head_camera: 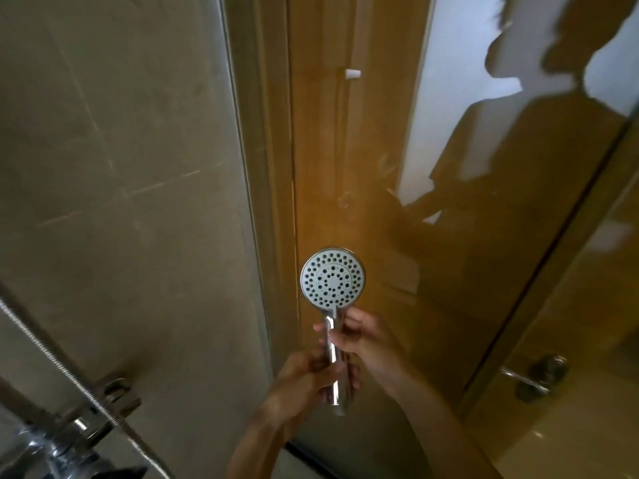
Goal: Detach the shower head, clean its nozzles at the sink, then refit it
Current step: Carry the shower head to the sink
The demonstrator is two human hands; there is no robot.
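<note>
Chrome shower head (332, 279), no readable branding, stands upright; your left hand (304, 378) and right hand (359, 337) fingers grasp its handle.

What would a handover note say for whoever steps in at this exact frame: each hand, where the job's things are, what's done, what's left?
Left hand: gripping the lower handle of the shower head.
Right hand: holding the handle higher up, just below the face.
Shower head: upright, nozzle face towards the camera, in front of the glass door. No hose shows at the handle's end; the metal hose runs to the mixer lower left.
Done: head appears detached.
Left: whether the nozzles are cleaned is unclear; no sink in view. Refit.
</note>
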